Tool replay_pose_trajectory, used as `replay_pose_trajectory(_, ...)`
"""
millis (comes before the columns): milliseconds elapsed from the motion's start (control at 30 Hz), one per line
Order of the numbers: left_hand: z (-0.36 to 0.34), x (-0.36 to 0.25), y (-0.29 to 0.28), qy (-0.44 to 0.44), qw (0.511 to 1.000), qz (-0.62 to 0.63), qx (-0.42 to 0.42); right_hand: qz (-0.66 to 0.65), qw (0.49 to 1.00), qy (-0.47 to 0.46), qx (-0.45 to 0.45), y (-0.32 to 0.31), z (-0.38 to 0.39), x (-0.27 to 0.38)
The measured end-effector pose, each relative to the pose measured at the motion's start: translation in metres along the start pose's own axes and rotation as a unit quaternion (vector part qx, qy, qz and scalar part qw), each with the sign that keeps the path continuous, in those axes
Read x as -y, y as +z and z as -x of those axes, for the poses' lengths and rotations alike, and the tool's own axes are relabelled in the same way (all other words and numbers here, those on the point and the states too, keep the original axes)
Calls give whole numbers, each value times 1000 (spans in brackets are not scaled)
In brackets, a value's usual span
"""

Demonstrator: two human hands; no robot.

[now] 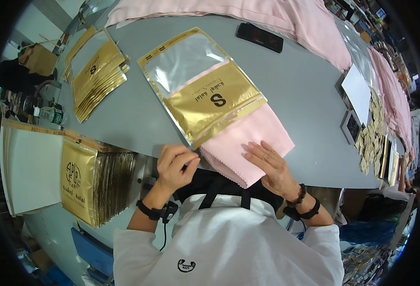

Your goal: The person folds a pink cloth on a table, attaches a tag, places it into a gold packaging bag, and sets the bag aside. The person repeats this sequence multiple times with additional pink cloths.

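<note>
A gold bag (205, 105) with a clear window lies on the grey table in front of me. Folded pink cloth (248, 138) is partly inside it, showing through the window's lower part. The rest of the cloth, zigzag-edged, sticks out of the bag's near end and reaches the table edge. My right hand (269, 164) rests on this protruding part, its fingers stretched out flat. Just off the bag's near left corner is my left hand (175, 164), fingers curled in toward the thumb, with nothing seen in them.
At the left lie fanned gold bags (95, 76); below the tabletop stands a packed row of gold bags (79, 183). A black phone (260, 37) and pink fabric (229, 8) lie farther back. On the right are a white sheet (356, 93), a small dark box (351, 127) and scattered beige tags (372, 133).
</note>
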State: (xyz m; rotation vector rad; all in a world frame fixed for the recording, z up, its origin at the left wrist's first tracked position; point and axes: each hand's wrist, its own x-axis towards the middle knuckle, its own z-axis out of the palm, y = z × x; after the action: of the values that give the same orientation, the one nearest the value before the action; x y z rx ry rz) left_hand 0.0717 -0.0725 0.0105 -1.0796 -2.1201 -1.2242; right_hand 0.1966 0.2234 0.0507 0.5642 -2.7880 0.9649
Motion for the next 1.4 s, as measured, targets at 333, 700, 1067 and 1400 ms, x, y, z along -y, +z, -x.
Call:
replay_pose_trajectory(333, -1, -18, 26, -41, 986, -11, 162, 121, 992, -20, -2, 25, -23, 21)
replay_pose_trajectory(700, -48, 10, 39, -104, 954, -130, 248, -68, 994, 43, -68, 9, -47, 18)
replay_pose_trajectory(1067, -24, -44, 35, -127, 944, -147, 268, -22, 998, 60, -20, 54, -101, -23)
replay_pose_trajectory(1400, 38, -36, -20, -206, 970, 32, 122, -181, 981, -70, 1, 35, -19, 49)
